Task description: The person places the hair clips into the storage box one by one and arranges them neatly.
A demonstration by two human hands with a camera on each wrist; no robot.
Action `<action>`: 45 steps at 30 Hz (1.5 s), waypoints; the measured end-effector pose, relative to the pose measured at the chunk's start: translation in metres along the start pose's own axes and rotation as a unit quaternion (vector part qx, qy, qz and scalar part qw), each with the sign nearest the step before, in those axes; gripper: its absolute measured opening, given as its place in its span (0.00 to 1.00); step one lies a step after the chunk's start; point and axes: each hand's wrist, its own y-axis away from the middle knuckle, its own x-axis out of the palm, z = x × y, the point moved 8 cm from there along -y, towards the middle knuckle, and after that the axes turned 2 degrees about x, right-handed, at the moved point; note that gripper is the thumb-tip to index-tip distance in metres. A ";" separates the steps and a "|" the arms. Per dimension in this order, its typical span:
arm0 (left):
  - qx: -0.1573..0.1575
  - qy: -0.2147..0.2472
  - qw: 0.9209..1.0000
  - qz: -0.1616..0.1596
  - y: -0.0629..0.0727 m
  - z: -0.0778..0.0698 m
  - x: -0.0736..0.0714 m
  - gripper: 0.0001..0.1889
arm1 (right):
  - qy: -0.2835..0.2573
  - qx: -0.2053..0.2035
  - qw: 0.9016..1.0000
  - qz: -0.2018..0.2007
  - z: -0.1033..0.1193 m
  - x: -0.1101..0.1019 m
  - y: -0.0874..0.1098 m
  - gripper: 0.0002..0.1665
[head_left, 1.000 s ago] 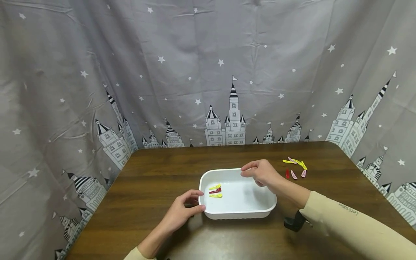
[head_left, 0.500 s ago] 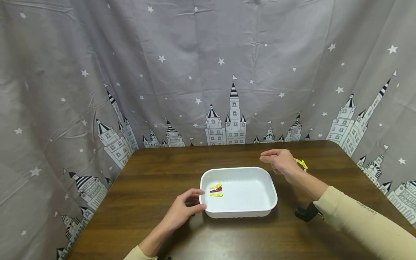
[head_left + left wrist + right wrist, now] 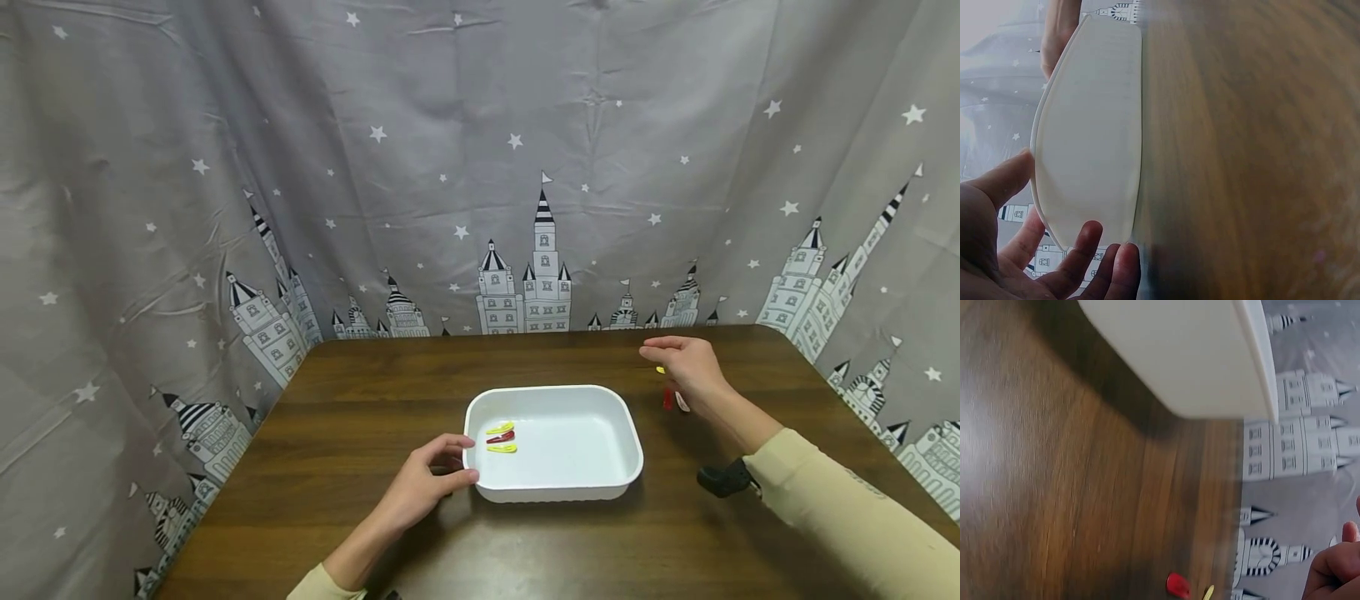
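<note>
My left hand holds the left end of a white tray, fingers at its rim; in the left wrist view the thumb touches the rim and the fingertips lie along the end wall. Inside the tray, at its left, lie two yellow snap hair clips and a dark red hair clip. My right hand hovers over the loose clips at the back right, fingers bent loosely with nothing seen in them. Around it show a red clip, a pale pink clip and a yellow clip tip; the hand hides the others.
A brown wooden table carries everything. Behind and beside it hangs a grey curtain with stars and castles. A black wrist device sits under the right forearm.
My right hand has moved from over the tray's back rim rightward to the loose clips, covering several of them. The left hand and the clips in the tray stay as they were.
</note>
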 end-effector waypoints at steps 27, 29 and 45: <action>0.000 0.009 1.000 0.002 0.001 0.001 0.001 0.21 | -0.037 0.024 0.988 -0.149 -0.058 -0.072 -0.023 0.26; -0.001 0.007 1.000 0.002 0.000 0.001 0.001 0.21 | -0.050 0.026 0.987 -0.150 -0.063 -0.075 -0.023 0.23; -0.001 0.008 1.000 0.001 0.000 0.001 0.001 0.21 | -0.039 0.073 0.984 -0.155 -0.105 -0.092 -0.030 0.29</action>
